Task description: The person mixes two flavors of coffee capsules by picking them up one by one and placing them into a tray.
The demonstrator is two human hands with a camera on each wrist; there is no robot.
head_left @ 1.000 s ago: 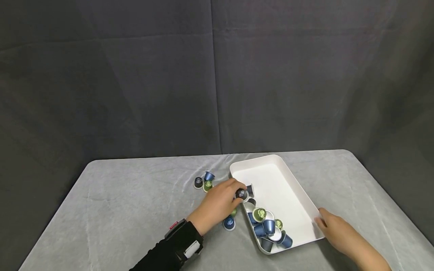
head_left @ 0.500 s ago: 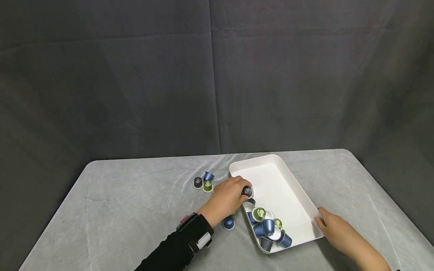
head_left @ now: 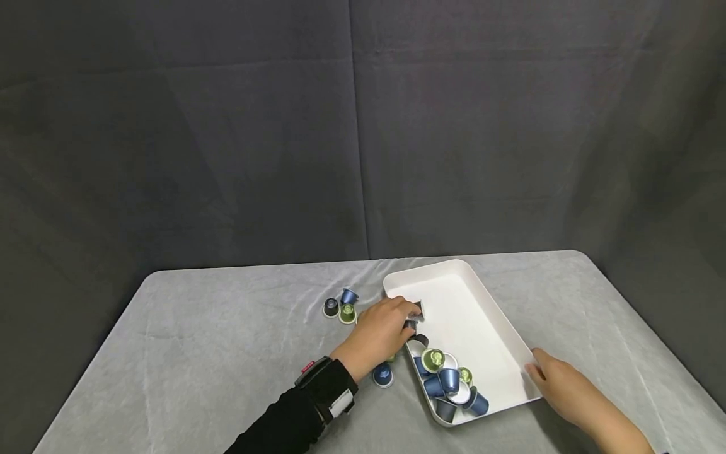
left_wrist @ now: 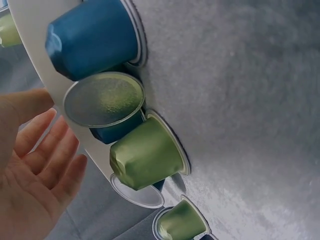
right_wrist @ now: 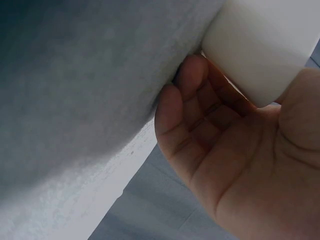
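Note:
My left hand (head_left: 371, 334) reaches over the left rim of a white tray (head_left: 482, 321), its fingers loosely bent beside a dark coffee capsule (head_left: 420, 310). A second dark capsule (head_left: 411, 325) shows partly under the thumb. In the left wrist view the fingers (left_wrist: 50, 165) are apart and the palm shows nothing held. My right hand (head_left: 567, 388) grips the tray's near right corner, thumb over the wall. From the right wrist, curled fingers (right_wrist: 172, 115) lie beneath the tray corner (right_wrist: 265, 55). Several blue, green and dark capsules (head_left: 450, 379) are heaped at the tray's near left.
Left of the tray, on grey cloth (head_left: 227, 353), lie a black capsule (head_left: 331, 308), a green capsule (head_left: 347, 313) and a blue capsule (head_left: 349, 296). A dark blue capsule (head_left: 382, 375) stands nearer, with a green one partly behind my wrist. A grey curtain (head_left: 255, 157) hangs behind.
My left hand has moved slightly right over the tray rim and let go of the dark capsule it pinched, which now lies in the tray. The right hand and tray have stayed put.

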